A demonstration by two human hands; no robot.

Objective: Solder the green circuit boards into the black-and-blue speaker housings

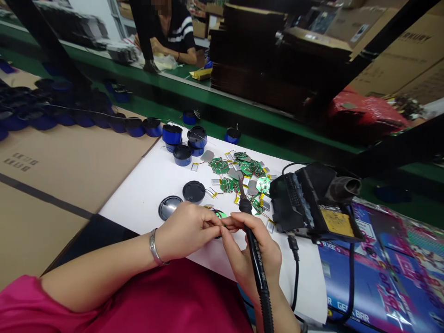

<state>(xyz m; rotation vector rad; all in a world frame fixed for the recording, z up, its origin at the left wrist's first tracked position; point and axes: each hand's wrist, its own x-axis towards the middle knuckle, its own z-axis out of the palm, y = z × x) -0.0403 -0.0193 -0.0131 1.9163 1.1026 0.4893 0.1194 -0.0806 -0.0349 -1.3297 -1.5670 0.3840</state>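
My right hand has a black soldering iron tucked in it, its tip pointing away from me over the boards. The thumb and fingertips of that hand press together against those of my left hand, which is closed in a pinch. Just behind the fingertips shows part of a green circuit board with thin dark wires; my fingers cover the rest. What exactly the left fingers pinch is hidden. Beyond my hands lies a pile of green circuit boards wired to small silver battery cells.
Left of the pile are a black round cup, a dark round lid and several blue round housings. A soldering station with a yellow sponge stands right, its cable hanging forward. A co-worker sits opposite.
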